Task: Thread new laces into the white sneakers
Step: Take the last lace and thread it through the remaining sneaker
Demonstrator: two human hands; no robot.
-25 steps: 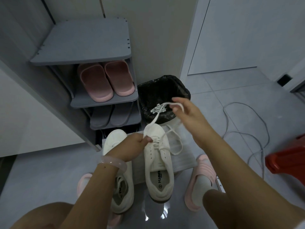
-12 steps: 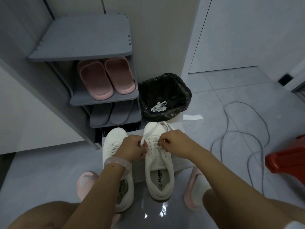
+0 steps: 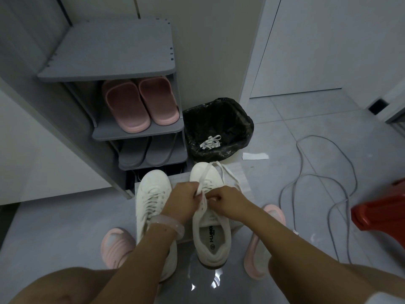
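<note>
A grey tiled floor [image 3: 65, 227] is seen from above, glossy enough to throw back a ceiling light near the bottom of the view. A grey shoe rack [image 3: 114, 51] stands against the wall at upper left; a pair of pink slippers [image 3: 141, 104] is placed on its middle shelf and a pair of grey slippers [image 3: 144, 153] on the shelf below. A bin [image 3: 219, 126] lined with a black bag stands just beside the rack, and a bundle of old laces [image 3: 210, 141] lies inside it. A grey cable [image 3: 324, 172] is looped across the floor at right, near a red stool [image 3: 381, 213]. A scrap of white paper [image 3: 255, 156] lies on the tiles beside the bin.

Two white sneakers are set side by side on a pale sheet [image 3: 235, 172], toes toward the rack. The left sneaker [image 3: 153, 194] is partly covered by the forearm. The right sneaker [image 3: 211, 229] lies directly under both hands, with the lace [image 3: 202, 178] running up from its toe to the fingers and a loose loop trailing over the sheet to the right.

The left hand [image 3: 183, 199] is curled, and the lace is pinched between thumb and fingertips just above the eyelets. The right hand [image 3: 226, 200] is also curled tight over the eyelet row; lace is gripped in it, though the exact pinch is hidden by the knuckles. The two hands are nearly touching. A pale bangle [image 3: 167, 222] is worn on the left wrist, and pink slippers are worn on both feet [image 3: 117, 244].
</note>
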